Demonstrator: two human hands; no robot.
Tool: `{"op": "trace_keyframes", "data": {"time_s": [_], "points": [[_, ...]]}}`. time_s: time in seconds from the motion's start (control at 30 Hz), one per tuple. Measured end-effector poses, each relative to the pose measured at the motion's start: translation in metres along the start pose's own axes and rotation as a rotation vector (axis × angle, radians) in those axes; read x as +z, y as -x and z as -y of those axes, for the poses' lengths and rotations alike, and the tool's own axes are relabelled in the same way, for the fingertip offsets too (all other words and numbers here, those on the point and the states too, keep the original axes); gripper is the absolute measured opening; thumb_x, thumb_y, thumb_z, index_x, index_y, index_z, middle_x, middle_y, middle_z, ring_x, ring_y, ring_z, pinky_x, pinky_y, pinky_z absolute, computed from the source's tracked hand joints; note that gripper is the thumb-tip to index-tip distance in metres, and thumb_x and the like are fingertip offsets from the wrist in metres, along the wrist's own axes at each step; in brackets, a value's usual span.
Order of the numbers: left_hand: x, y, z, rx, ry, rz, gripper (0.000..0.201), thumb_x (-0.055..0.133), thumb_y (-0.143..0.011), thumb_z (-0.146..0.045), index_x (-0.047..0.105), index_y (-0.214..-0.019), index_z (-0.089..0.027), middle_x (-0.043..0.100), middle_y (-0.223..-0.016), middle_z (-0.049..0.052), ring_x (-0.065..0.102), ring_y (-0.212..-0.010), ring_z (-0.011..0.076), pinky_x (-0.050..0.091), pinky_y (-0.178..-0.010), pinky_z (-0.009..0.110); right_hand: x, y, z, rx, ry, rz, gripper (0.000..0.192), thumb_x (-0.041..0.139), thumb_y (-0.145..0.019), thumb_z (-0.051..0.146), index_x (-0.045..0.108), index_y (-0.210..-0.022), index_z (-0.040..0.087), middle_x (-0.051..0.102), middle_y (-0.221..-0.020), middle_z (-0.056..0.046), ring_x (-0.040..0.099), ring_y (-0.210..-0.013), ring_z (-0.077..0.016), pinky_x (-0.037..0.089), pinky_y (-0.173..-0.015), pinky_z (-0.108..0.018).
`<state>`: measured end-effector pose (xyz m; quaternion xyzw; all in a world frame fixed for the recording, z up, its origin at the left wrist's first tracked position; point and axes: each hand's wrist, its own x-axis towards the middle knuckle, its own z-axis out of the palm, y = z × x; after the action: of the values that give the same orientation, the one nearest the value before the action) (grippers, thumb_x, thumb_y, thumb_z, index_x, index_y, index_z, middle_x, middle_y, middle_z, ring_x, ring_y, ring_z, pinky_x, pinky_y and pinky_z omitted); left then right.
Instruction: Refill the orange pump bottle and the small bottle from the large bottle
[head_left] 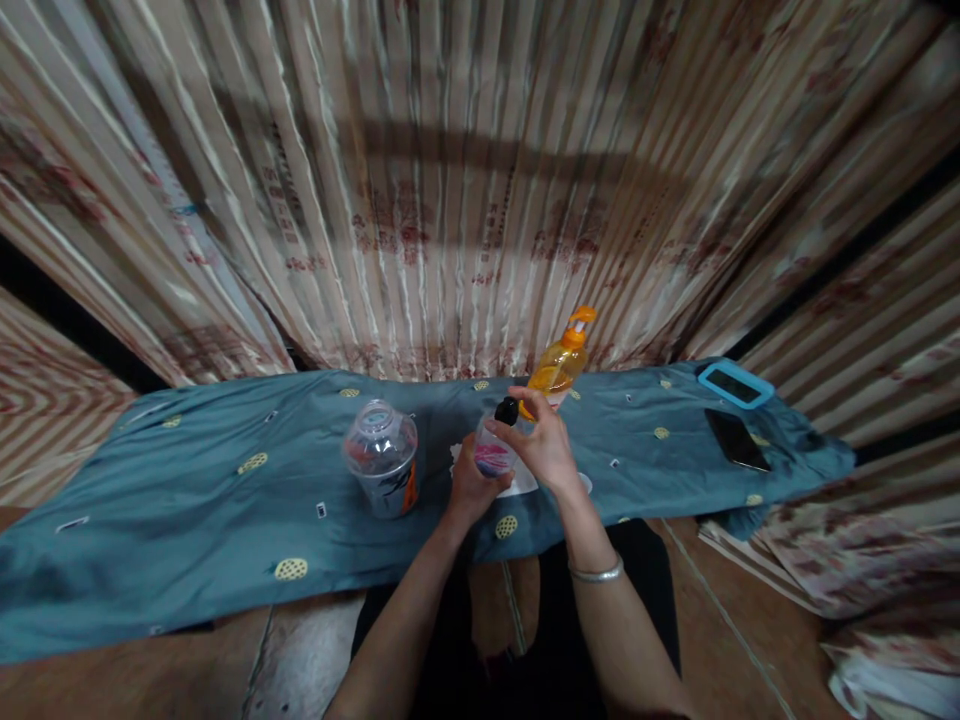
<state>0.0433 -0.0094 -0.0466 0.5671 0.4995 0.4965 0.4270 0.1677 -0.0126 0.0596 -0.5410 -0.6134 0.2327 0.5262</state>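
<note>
Over the middle of the cloth-covered table, my left hand [471, 488] is wrapped round a small clear bottle [493, 457] with a pink-and-purple patch on its lower part. My right hand [549, 448] reaches in from the right. Its thumb and index finger close on the bottle's black cap [507, 410]. From here I cannot tell whether the cap is loose. White paper [523, 482] lies beneath the hands, partly covered by them. Just behind my right hand stands a pump bottle [556, 368] of yellow-orange liquid with an orange head.
A clear plastic cup [386, 470] with a domed lid stands left of my hands. Toward the right end of the blue-green tablecloth [217, 510] lie a blue-framed device [735, 384] and a dark phone [736, 440]. Patterned curtains [465, 230] hang right behind the table.
</note>
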Motion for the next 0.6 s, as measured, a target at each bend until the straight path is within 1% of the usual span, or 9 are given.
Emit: {"op": "trace_keyframes", "data": {"time_s": [0.07,0.13,0.23,0.3,0.33,0.4,0.5,0.57,0.6], "points": [[-0.001,0.0,-0.001,-0.002,-0.003,0.014,0.066,0.087,-0.056,-0.023,0.057,-0.115,-0.019,0.074,-0.102,0.003,0.074,-0.091,0.0249,0.059,-0.083,0.038,0.002,-0.001,0.001,0.012,0.029,-0.052,0.053,0.085,-0.075,0.055,0.065,-0.106,0.016,0.071,-0.121,-0.012,0.064,-0.122,-0.0326,0.044,-0.111,-0.06],[-0.001,0.0,-0.002,0.002,-0.018,0.006,0.065,0.087,-0.055,-0.021,0.057,-0.113,-0.02,0.074,-0.101,0.003,0.074,-0.092,0.0251,0.059,-0.083,0.038,0.002,-0.001,0.001,0.001,0.021,-0.034,0.048,0.082,-0.079,0.055,0.067,-0.103,0.016,0.071,-0.121,-0.012,0.063,-0.125,-0.0323,0.043,-0.112,-0.06],[0.0,0.0,-0.005,0.005,-0.042,-0.022,0.065,0.088,-0.054,-0.017,0.058,-0.111,-0.02,0.074,-0.101,0.002,0.074,-0.095,0.0255,0.059,-0.085,0.039,0.0,0.0,-0.002,-0.034,-0.033,0.075,0.049,0.071,-0.088,0.057,0.068,-0.117,0.017,0.071,-0.126,-0.012,0.065,-0.123,-0.0299,0.046,-0.111,-0.058],[0.0,0.001,-0.006,0.002,-0.043,-0.031,0.065,0.087,-0.053,-0.015,0.058,-0.111,-0.021,0.074,-0.101,0.002,0.073,-0.094,0.0249,0.059,-0.086,0.039,-0.002,0.0,-0.003,-0.055,-0.059,0.124,0.053,0.069,-0.089,0.059,0.066,-0.124,0.018,0.071,-0.129,-0.012,0.066,-0.123,-0.0289,0.048,-0.111,-0.055],[0.0,0.001,-0.006,0.0,-0.038,-0.031,0.065,0.087,-0.053,-0.015,0.058,-0.111,-0.021,0.074,-0.101,0.002,0.073,-0.093,0.0245,0.059,-0.085,0.038,-0.002,0.0,-0.003,-0.056,-0.056,0.121,0.056,0.071,-0.087,0.059,0.065,-0.125,0.018,0.07,-0.13,-0.012,0.066,-0.123,-0.0291,0.048,-0.111,-0.055],[0.0,0.0,-0.006,-0.009,-0.025,-0.023,0.065,0.087,-0.053,-0.017,0.057,-0.111,-0.02,0.074,-0.101,0.003,0.074,-0.092,0.0244,0.059,-0.084,0.037,-0.002,0.0,-0.002,-0.035,-0.025,0.06,0.059,0.078,-0.081,0.058,0.065,-0.122,0.018,0.069,-0.13,-0.013,0.065,-0.122,-0.0305,0.046,-0.11,-0.057],[-0.001,0.0,-0.005,-0.027,-0.021,-0.003,0.067,0.088,-0.054,-0.02,0.056,-0.113,-0.019,0.073,-0.101,0.004,0.074,-0.096,0.0262,0.059,-0.087,0.039,0.0,-0.002,0.003,0.005,0.019,-0.042,0.051,0.085,-0.075,0.053,0.065,-0.105,0.017,0.07,-0.126,-0.013,0.065,-0.12,-0.0319,0.046,-0.109,-0.058],[-0.002,0.0,-0.005,-0.027,-0.028,0.003,0.069,0.088,-0.054,-0.02,0.056,-0.114,-0.02,0.073,-0.102,0.003,0.073,-0.099,0.027,0.058,-0.089,0.04,-0.001,-0.002,0.006,0.002,0.008,-0.036,0.045,0.084,-0.077,0.051,0.066,-0.099,0.017,0.071,-0.123,-0.012,0.063,-0.124,-0.0322,0.044,-0.111,-0.058],[-0.002,0.001,-0.005,-0.025,-0.031,0.006,0.069,0.088,-0.055,-0.02,0.056,-0.115,-0.02,0.073,-0.103,0.003,0.073,-0.1,0.0269,0.058,-0.09,0.041,-0.002,-0.002,0.007,-0.007,-0.009,-0.012,0.043,0.082,-0.079,0.051,0.068,-0.101,0.017,0.072,-0.123,-0.012,0.062,-0.126,-0.0319,0.043,-0.112,-0.058]]}}
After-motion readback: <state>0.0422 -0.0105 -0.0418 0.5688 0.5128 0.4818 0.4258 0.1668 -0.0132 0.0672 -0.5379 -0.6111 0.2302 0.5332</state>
